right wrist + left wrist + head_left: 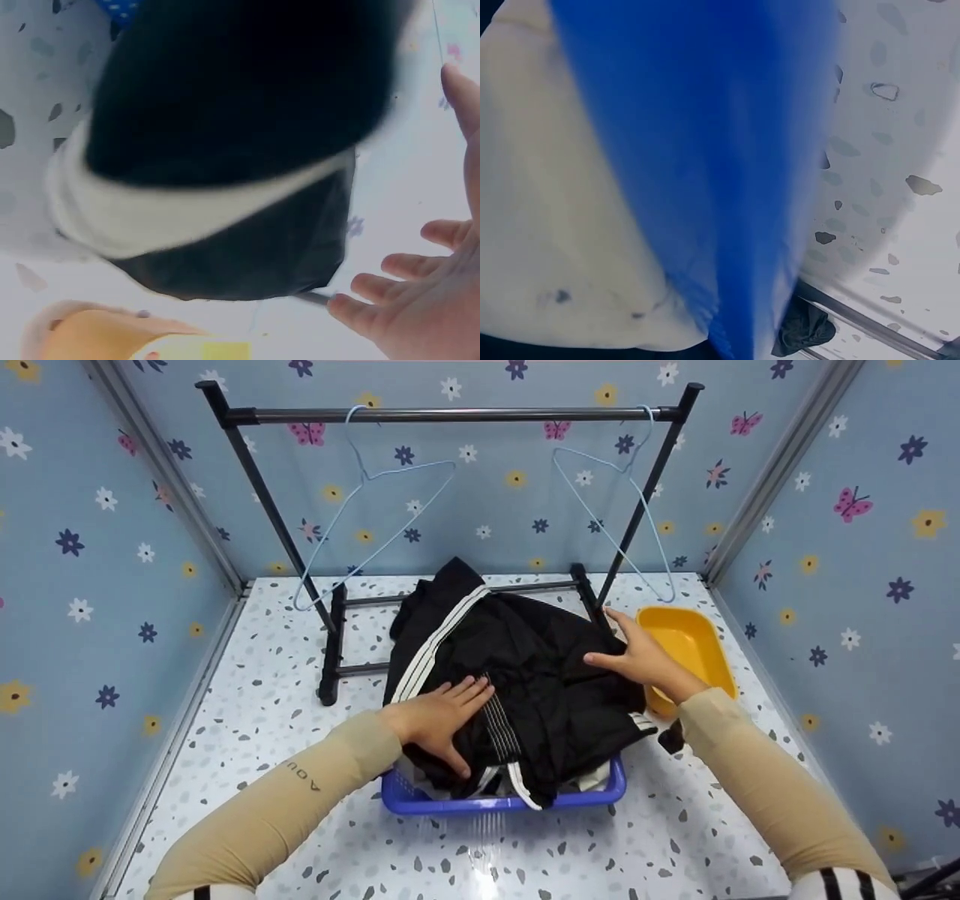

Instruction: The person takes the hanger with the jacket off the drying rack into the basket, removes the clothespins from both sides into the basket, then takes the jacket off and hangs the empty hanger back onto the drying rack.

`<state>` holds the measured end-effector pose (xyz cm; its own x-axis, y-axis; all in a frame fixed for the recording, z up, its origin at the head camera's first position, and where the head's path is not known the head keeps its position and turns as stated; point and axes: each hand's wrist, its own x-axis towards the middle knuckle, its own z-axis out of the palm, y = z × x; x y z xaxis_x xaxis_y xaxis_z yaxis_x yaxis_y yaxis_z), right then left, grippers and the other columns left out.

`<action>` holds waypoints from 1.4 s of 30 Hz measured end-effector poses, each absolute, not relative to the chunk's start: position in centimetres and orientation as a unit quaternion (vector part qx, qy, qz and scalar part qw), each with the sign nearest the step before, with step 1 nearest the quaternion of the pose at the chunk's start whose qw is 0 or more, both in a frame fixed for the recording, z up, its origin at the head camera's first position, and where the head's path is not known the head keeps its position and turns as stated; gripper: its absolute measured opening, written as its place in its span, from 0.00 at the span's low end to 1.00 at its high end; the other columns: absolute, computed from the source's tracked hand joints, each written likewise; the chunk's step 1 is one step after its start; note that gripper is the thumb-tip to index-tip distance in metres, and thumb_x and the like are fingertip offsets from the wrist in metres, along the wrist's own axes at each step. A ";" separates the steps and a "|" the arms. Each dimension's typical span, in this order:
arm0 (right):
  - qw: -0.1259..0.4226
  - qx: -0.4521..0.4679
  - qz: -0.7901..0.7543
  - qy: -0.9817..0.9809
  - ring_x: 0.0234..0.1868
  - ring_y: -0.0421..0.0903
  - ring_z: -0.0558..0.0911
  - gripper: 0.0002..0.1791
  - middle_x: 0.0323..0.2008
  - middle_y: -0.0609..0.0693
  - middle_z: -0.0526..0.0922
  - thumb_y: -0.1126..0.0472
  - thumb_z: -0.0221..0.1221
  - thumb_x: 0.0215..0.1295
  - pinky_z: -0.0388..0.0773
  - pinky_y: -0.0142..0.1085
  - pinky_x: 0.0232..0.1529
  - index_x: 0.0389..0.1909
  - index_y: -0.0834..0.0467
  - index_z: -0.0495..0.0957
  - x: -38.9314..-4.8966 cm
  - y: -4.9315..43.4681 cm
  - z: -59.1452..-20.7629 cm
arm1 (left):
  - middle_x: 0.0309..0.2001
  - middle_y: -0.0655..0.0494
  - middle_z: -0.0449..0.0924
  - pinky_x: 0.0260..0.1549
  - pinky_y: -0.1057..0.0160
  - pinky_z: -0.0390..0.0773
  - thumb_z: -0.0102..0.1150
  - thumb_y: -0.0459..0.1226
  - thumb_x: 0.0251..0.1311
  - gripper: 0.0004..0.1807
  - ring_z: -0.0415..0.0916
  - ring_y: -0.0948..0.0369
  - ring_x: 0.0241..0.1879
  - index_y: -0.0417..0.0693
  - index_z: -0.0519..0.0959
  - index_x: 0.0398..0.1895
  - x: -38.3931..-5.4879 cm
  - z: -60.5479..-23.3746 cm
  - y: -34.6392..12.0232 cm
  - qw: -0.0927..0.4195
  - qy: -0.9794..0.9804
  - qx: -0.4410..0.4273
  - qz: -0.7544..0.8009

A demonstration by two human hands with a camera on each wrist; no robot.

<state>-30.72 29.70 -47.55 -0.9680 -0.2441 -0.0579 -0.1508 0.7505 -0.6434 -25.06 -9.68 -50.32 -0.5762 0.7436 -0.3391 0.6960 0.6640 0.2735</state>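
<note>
A heap of black clothing (517,645) with white stripes fills and overhangs a blue plastic basket (450,808). Spread fingers of my left hand (439,716) rest on the left part of the black cloth, beside an elastic waistband. At the heap's right edge, my right hand (641,656) is held with thumb and fingers apart. In the right wrist view, the right hand (427,285) shows straight fingers and a bare palm next to the black garment (255,247). The left wrist view has the basket's blue rim (690,112) and pale cloth (570,202), without the hand.
Behind the basket stands a black garment rack (457,415) with two light-blue hangers, the left hanger (367,478) and right hanger (626,471). A yellow tray (694,649) sits to the right on the speckled floor (262,780). Flowered panels (105,547) enclose the space.
</note>
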 end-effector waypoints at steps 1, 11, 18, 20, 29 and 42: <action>0.071 -0.094 -0.341 0.933 0.91 0.71 0.55 0.59 0.91 0.69 0.52 0.44 0.72 0.75 0.51 0.67 0.92 0.92 0.62 0.49 -30.8 29.9 -47.8 | 0.95 0.41 0.34 0.93 0.37 0.49 0.81 0.66 0.57 0.79 0.36 0.41 0.95 0.43 0.38 0.95 -25.0 -50.3 -9.7 0.215 0.886 0.406 0.058; 0.090 -0.006 -0.416 0.905 0.89 0.72 0.59 0.55 0.88 0.76 0.56 0.43 0.66 0.80 0.55 0.63 0.92 0.91 0.67 0.49 -31.2 31.1 -50.5 | 0.95 0.40 0.35 0.92 0.37 0.49 0.81 0.67 0.57 0.79 0.37 0.40 0.95 0.42 0.39 0.95 -25.0 -50.5 -10.0 0.200 0.887 0.410 0.071; 0.120 0.053 -0.513 0.848 0.81 0.61 0.71 0.47 0.84 0.70 0.66 0.41 0.62 0.83 0.63 0.53 0.89 0.87 0.66 0.58 -31.2 30.8 -52.5 | 0.95 0.40 0.35 0.93 0.37 0.49 0.81 0.67 0.57 0.78 0.37 0.40 0.95 0.43 0.39 0.95 -25.0 -50.6 -10.3 0.195 0.888 0.409 0.078; 0.137 0.069 -0.545 0.824 0.76 0.56 0.75 0.47 0.83 0.68 0.69 0.40 0.61 0.83 0.69 0.48 0.85 0.88 0.65 0.59 -31.3 30.8 -53.0 | 0.95 0.40 0.35 0.92 0.37 0.49 0.80 0.68 0.57 0.78 0.37 0.40 0.95 0.44 0.39 0.95 -25.0 -50.6 -10.4 0.194 0.888 0.410 0.079; 0.152 0.136 -0.655 0.728 0.45 0.36 0.88 0.39 0.46 0.39 0.88 0.48 0.66 0.82 0.87 0.28 0.51 0.84 0.63 0.67 -31.9 30.5 -53.8 | 0.95 0.41 0.34 0.92 0.36 0.49 0.80 0.68 0.57 0.79 0.37 0.40 0.95 0.44 0.39 0.95 -24.8 -50.6 -10.6 0.190 0.889 0.407 0.084; 0.068 0.189 -0.620 0.758 0.36 0.38 0.85 0.10 0.34 0.38 0.85 0.57 0.69 0.78 0.85 0.30 0.44 0.52 0.58 0.86 -32.5 29.0 -49.6 | 0.95 0.40 0.35 0.92 0.35 0.48 0.81 0.67 0.57 0.78 0.37 0.39 0.94 0.45 0.39 0.95 -24.9 -50.7 -10.8 0.188 0.889 0.405 0.103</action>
